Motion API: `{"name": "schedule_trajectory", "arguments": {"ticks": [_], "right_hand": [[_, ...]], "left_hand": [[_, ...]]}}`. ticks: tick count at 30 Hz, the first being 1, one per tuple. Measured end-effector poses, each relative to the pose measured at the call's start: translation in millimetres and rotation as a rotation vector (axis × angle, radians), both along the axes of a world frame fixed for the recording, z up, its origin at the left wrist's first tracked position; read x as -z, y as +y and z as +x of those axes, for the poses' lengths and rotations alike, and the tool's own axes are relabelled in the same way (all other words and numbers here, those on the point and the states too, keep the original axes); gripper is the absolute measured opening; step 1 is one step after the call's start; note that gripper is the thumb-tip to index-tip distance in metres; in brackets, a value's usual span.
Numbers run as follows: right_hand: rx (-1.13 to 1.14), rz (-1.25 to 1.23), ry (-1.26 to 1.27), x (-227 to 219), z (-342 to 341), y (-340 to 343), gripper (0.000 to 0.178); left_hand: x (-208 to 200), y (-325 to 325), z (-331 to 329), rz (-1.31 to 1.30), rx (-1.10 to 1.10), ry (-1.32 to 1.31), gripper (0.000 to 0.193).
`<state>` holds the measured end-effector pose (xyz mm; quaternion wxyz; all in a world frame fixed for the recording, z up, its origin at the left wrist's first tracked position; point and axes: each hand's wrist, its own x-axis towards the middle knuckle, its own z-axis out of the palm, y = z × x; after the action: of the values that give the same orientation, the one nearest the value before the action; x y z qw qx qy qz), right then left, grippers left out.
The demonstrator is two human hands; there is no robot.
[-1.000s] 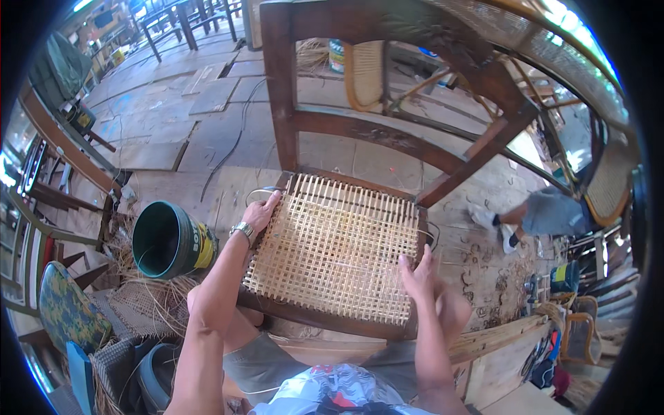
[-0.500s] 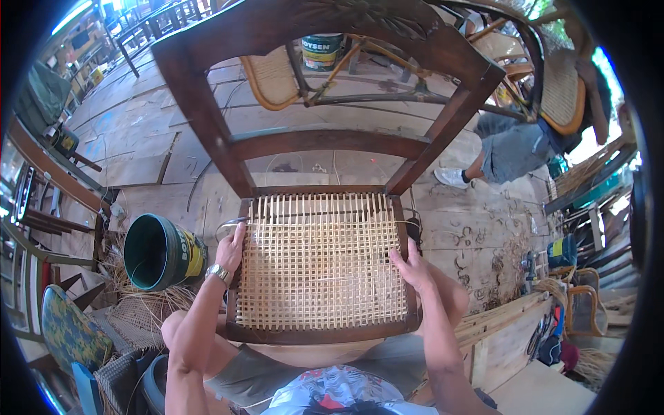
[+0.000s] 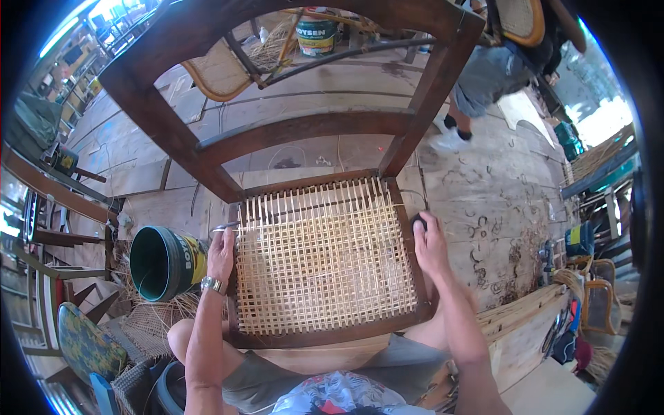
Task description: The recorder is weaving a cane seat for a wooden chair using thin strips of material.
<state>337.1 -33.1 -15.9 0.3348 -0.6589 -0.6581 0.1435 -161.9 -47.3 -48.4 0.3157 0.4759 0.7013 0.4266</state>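
Note:
A dark brown wooden chair (image 3: 304, 135) stands before me, its carved backrest on the far side. Pale cane weaving (image 3: 321, 277) fills its seat frame; towards the backrest, lengthwise strands show with few crossing ones. At the left seat rail, my left hand (image 3: 220, 257) has its fingers closed on a cane strand (image 3: 223, 226) that bends out past the rail. Beyond the right rail, my right hand (image 3: 431, 245) is closed around a dark, round-ended object (image 3: 419, 221), mostly hidden by the fingers. Close to that hand, another strand end curves out from the rail.
A green bucket (image 3: 153, 264) lies tipped at the left, near a patterned cushion (image 3: 88, 344). Another bucket (image 3: 317, 36) and rattan-framed furniture (image 3: 220, 69) stand beyond the chair. A person's leg and shoe (image 3: 453, 138) are at the far right. Cane scraps litter the right floor; a wooden bench (image 3: 526, 315) is near right.
The chair has turned slightly and its backrest leans further left in view. My right hand has moved off the right rail and closed on the dark object. The person at far right has shifted.

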Motion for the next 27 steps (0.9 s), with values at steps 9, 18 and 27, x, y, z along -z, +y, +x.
{"name": "schedule_trajectory", "arguments": {"ticks": [9,18,27], "right_hand": [[-0.104,-0.076,0.13,16,-2,62,0.038],[-0.151,-0.278,0.248,8,20,74,0.042],[-0.097,-0.35,-0.081,-42,220,15,0.029]], "left_hand": [[18,20,-10,0.166,-0.325,-0.316,0.015],[1,17,-5,-0.047,-0.482,-0.686,0.024],[-92,-4,-168,0.037,-0.509,-0.605,0.016]]}}
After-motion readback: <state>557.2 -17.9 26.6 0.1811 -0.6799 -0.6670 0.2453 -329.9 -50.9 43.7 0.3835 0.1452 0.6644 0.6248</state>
